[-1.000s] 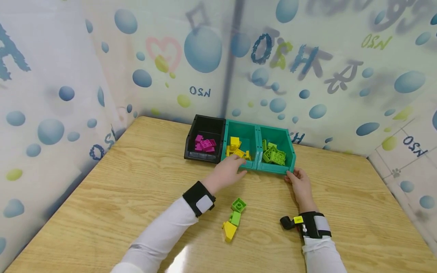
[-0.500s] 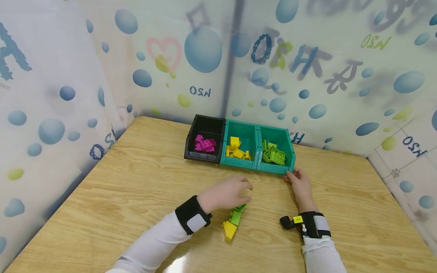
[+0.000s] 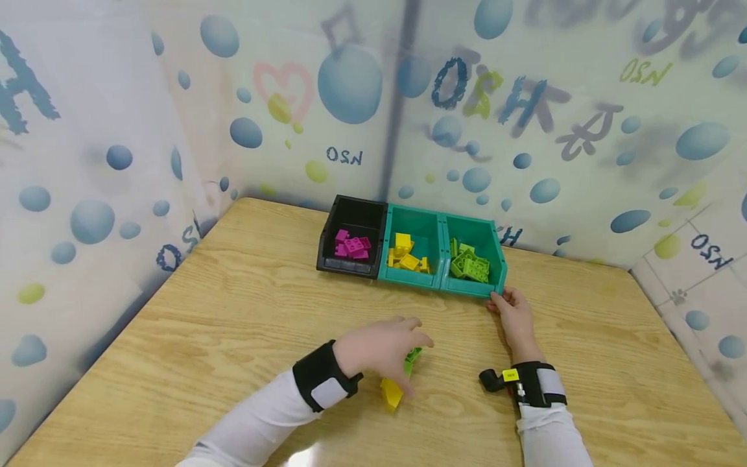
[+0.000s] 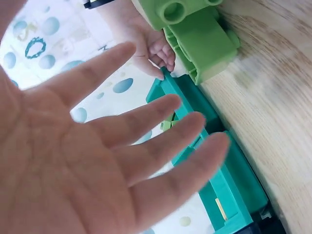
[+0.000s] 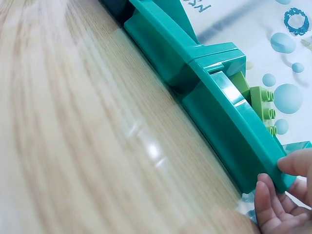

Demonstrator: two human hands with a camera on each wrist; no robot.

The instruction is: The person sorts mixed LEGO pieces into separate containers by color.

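Note:
My left hand (image 3: pixel 382 347) hovers over a short row of toy building blocks on the table, fingers spread and holding nothing. Partly hidden beneath it are a green block (image 3: pixel 414 354) and a yellow block (image 3: pixel 391 394) with a slanted side. The left wrist view shows green blocks (image 4: pixel 207 44) beyond the empty palm. At the right, my right hand (image 3: pixel 517 324) pinches the front corner of the right teal bin (image 3: pixel 473 290) between thumb and fingers. Light-green blocks (image 3: pixel 475 268) lie inside that bin.
A middle teal bin (image 3: pixel 408 277) with yellow blocks (image 3: pixel 403 244) adjoins the right one. Left of it stands a black bin (image 3: pixel 347 267) holding magenta blocks (image 3: pixel 353 246). A patterned curtain (image 3: pixel 350 143) hangs behind the wooden table (image 3: pixel 233 311).
My left hand has drawn back from the yellow blocks' bin toward the block row, its fingers now spread over it. The right hand has stayed at the bin corner.

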